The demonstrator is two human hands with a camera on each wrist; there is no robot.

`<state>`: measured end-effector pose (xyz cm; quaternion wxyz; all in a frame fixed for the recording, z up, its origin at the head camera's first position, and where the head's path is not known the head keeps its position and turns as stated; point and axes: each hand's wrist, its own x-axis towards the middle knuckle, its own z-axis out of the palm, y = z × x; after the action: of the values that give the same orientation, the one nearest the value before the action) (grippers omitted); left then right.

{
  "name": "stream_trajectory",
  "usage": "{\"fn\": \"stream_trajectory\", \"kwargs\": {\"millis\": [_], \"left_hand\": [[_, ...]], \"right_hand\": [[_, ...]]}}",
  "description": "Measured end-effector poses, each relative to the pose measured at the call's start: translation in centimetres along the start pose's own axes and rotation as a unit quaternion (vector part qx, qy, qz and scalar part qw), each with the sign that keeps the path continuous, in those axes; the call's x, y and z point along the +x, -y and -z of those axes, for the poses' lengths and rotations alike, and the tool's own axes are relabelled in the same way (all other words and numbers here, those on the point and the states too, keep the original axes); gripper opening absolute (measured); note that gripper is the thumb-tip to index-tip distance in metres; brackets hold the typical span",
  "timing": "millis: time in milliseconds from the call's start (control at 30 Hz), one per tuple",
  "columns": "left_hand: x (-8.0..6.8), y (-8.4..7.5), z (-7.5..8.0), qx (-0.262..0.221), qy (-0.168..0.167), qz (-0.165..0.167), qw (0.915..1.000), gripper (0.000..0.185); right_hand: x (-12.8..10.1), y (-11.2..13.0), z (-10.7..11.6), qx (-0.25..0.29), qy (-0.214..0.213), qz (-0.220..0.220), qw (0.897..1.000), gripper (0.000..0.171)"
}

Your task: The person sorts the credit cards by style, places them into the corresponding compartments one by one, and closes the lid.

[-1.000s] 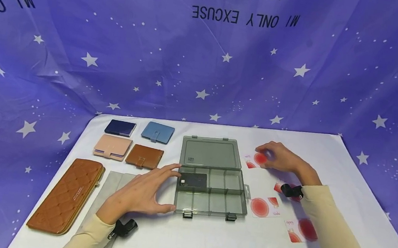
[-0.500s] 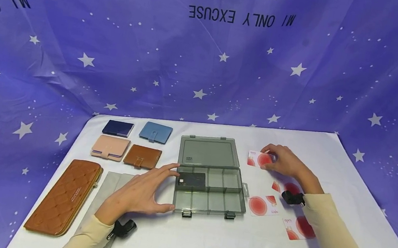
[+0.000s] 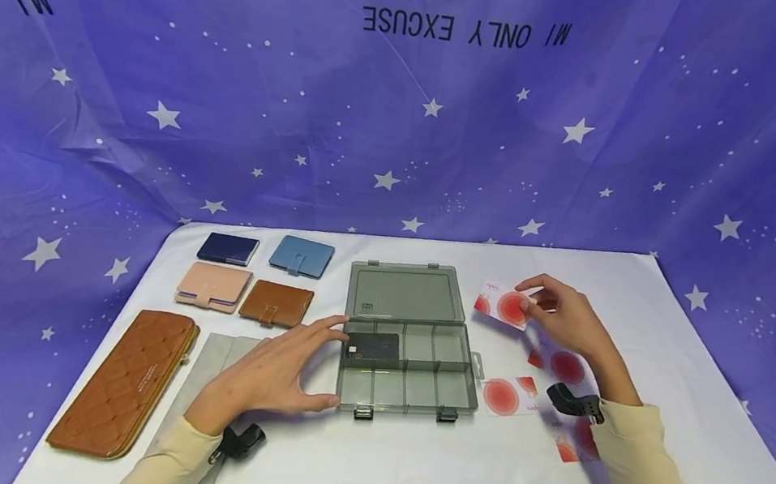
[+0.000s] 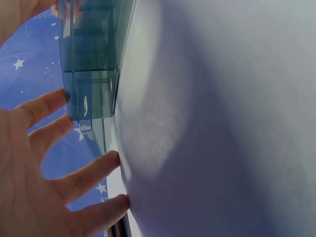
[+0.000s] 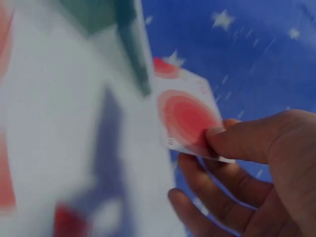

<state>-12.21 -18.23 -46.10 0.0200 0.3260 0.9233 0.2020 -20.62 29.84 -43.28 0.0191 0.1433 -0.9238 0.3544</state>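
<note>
A smoky clear compartment box point(image 3: 408, 367) lies with its lid point(image 3: 406, 293) flat behind it, and a dark card point(image 3: 374, 348) sits in its near-left compartments. My left hand point(image 3: 278, 375) has spread straight fingers touching the box's left edge point(image 4: 91, 94). My right hand point(image 3: 566, 314) pinches a white card with a red circle point(image 3: 505, 306) and holds it lifted just right of the lid; in the right wrist view the thumb and fingers grip the card point(image 5: 190, 118).
Three more red-circle cards point(image 3: 511, 396) lie on the white table point(image 3: 402, 473) right of the box. Four small wallets point(image 3: 277, 303), a long brown quilted wallet point(image 3: 122, 383) and a grey pouch point(image 3: 213, 366) lie at the left. Starry purple cloth point(image 3: 405, 113) hangs behind.
The right hand has lifted the red-circle card off the table and drawn it slightly toward the box. The left hand has stayed at the box's left edge.
</note>
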Motion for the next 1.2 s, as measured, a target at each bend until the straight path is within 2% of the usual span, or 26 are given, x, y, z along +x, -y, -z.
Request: {"fn": "stream_trajectory", "kwargs": {"millis": [133, 267, 433, 600, 767, 933, 1200], "left_hand": [[0.0, -0.1, 0.1, 0.000, 0.002, 0.000, 1.0000, 0.088], [-0.1, -0.1, 0.1, -0.001, 0.004, 0.002, 1.0000, 0.088], [-0.2, 0.2, 0.0, -0.004, 0.001, 0.005, 1.0000, 0.088], [-0.1, 0.2, 0.1, -0.007, -0.001, 0.006, 1.0000, 0.089], [-0.1, 0.2, 0.1, -0.010, 0.000, 0.004, 0.9999, 0.090], [0.0, 0.1, 0.1, -0.015, 0.002, 0.006, 0.9999, 0.089], [-0.1, 0.1, 0.1, -0.017, 0.002, 0.008, 0.9998, 0.088]], "right_hand": [[-0.6, 3.0, -0.8, 0.018, -0.001, 0.019, 1.000, 0.022], [-1.4, 5.7, -2.8, 0.042, 0.001, 0.047, 0.998, 0.019], [-2.2, 9.2, -5.8, 0.082, 0.040, 0.087, 0.992, 0.018], [-3.2, 12.0, -8.7, 0.080, 0.087, 0.115, 0.986, 0.017], [-4.1, 13.0, -11.1, 0.037, 0.095, 0.148, 0.984, 0.017], [-4.7, 13.4, -12.8, 0.006, 0.099, 0.148, 0.984, 0.015], [-5.1, 13.8, -13.8, -0.051, 0.109, 0.163, 0.979, 0.015]]}}
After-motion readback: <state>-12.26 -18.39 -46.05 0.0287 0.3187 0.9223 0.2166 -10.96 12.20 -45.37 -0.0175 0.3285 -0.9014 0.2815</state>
